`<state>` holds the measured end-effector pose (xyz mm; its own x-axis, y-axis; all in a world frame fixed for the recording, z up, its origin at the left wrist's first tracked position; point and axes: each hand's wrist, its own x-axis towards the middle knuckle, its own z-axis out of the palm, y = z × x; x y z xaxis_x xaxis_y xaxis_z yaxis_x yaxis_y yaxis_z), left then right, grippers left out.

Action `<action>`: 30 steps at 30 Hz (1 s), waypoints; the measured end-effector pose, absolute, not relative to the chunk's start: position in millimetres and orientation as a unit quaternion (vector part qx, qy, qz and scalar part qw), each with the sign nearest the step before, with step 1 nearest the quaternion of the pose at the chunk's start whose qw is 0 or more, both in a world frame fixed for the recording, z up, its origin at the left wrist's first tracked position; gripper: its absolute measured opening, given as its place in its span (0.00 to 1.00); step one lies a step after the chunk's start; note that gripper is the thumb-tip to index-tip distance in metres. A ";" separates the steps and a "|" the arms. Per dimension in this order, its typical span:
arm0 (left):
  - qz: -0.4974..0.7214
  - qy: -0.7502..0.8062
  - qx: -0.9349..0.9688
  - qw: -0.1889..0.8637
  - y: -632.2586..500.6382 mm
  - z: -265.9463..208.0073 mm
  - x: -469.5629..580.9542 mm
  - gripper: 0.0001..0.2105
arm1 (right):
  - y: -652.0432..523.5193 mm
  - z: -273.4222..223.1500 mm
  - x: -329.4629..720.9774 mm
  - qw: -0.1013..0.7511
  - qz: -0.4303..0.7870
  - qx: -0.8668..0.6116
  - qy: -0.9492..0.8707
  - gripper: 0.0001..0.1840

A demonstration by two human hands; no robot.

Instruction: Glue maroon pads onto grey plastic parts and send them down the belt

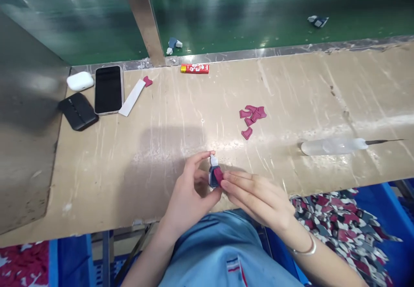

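Near the table's front edge, my left hand (pixel 189 191) grips a small navy and white moulded piece (pixel 213 162) between thumb and fingers. My right hand (pixel 258 196) pinches a small maroon piece (pixel 218 175) and holds it against the navy part's face. Whether the two are joined cannot be seen. Beyond my hands, several loose flat maroon pieces (pixel 258 113) lie in a small group, with one piece (pixel 247 133) slightly apart from them. To the right lies a translucent bottle (pixel 334 146) with a thin dark tip.
At the table's left are a phone (pixel 109 89), a white case (pixel 80 81), a black box (pixel 78 111) and a white strip (pixel 132 98). A red packet (pixel 195 69) lies near the green belt (pixel 246 20). Blue bins hold maroon parts (pixel 24 263) and mixed parts (pixel 346 229).
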<state>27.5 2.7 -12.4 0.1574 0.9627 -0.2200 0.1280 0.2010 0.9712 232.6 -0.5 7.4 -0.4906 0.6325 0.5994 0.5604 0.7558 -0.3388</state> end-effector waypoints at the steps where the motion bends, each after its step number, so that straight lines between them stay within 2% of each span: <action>1: 0.369 0.535 0.510 0.563 2.2 -11.6 27.5 0.31 | -1.4 4.3 229.1 0.372 0.050 -0.346 -0.860 0.11; 11: 0.346 0.561 0.493 0.568 5.4 0.9 30.4 0.29 | -1.3 -11.5 220.9 0.389 0.058 -0.359 -0.846 0.11; 13: 0.351 0.562 0.489 0.568 4.9 0.3 31.2 0.29 | -3.3 -13.9 220.5 0.401 0.059 -0.359 -0.841 0.15; 16: 0.359 0.564 0.488 0.562 3.4 -1.1 31.1 0.29 | -3.0 -16.7 220.1 0.414 0.061 -0.357 -0.835 0.30; 18: 0.363 0.562 0.493 0.556 2.8 -1.5 30.4 0.28 | -1.2 -17.4 219.8 0.417 0.064 -0.355 -0.835 0.35; 21: 0.369 0.553 0.510 0.545 2.8 -1.0 29.6 0.28 | 1.4 -17.3 219.4 0.415 0.079 -0.349 -0.836 0.31; 27: 0.389 0.536 0.535 0.526 1.6 -1.6 29.3 0.28 | 0.9 -13.5 222.2 0.411 0.083 -0.343 -0.840 0.12; 30: 0.393 0.528 0.546 0.518 0.6 -3.9 29.5 0.29 | -0.4 -11.4 224.0 0.402 0.082 -0.343 -0.845 0.12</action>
<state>29.5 0.6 -3.9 0.1328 0.9840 -0.1185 0.1685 0.0954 0.9811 224.0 -0.4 -11.4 -0.4413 0.6458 0.6231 0.5144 0.7510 -0.4140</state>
